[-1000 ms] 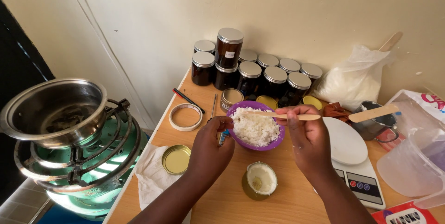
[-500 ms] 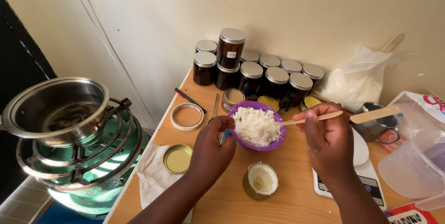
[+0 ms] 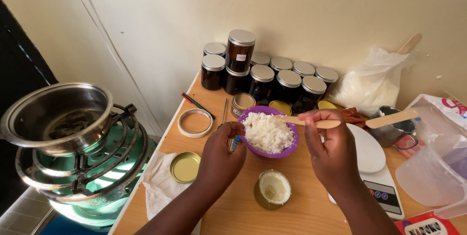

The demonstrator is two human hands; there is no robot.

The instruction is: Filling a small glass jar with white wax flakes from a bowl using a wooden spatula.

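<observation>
A purple bowl (image 3: 287,150) full of white flakes (image 3: 266,133) sits in the middle of the wooden table (image 3: 228,215). My left hand (image 3: 221,152) grips the bowl's left rim. My right hand (image 3: 331,150) pinches a wooden stick (image 3: 292,119) that lies flat across the bowl's far rim, its tip over the flakes. In front of the bowl stands a small open jar (image 3: 273,189) partly filled with white material.
Several dark lidded jars (image 3: 265,72) line the wall. A white scale (image 3: 374,167) and clear jug (image 3: 433,174) lie to the right, with a white bag (image 3: 372,84) behind. A tape roll (image 3: 195,122), gold lid (image 3: 185,167) and cloth (image 3: 158,186) lie left. A pot (image 3: 56,118) tops a green burner.
My right hand has moved right and slightly nearer with the stick, which now lies more level over the bowl. My left hand stays on the bowl's rim.
</observation>
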